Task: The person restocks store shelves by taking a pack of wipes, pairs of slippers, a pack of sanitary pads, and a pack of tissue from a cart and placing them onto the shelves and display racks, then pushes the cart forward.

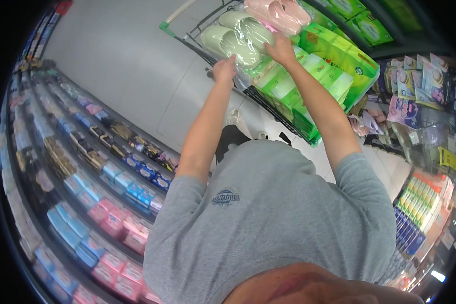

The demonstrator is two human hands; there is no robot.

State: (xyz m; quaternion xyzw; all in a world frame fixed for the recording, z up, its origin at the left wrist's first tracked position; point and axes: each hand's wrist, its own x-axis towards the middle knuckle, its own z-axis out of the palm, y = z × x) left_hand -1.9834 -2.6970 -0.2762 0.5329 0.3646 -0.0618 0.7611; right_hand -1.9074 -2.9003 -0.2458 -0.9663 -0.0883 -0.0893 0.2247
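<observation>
Two pale green slippers [230,44] in clear plastic wrap lie at the near end of a wire shopping cart [283,117]. My left hand [225,70] is closed on the wrap at their near-left side, by the cart's edge. At their right side, my right hand [281,49] has its fingers closed on the wrapped slippers. Pink slippers [278,14] in clear wrap lie just beyond. Beside my right forearm, green tissue packs [334,53] fill the rest of the cart.
Shelves of blue and pink packs [111,218] run along the left. Hanging pouches [415,83] and stacked boxes [415,207] stand at the right. Grey floor [121,66] lies left of the cart. A shoe [233,118] shows below it.
</observation>
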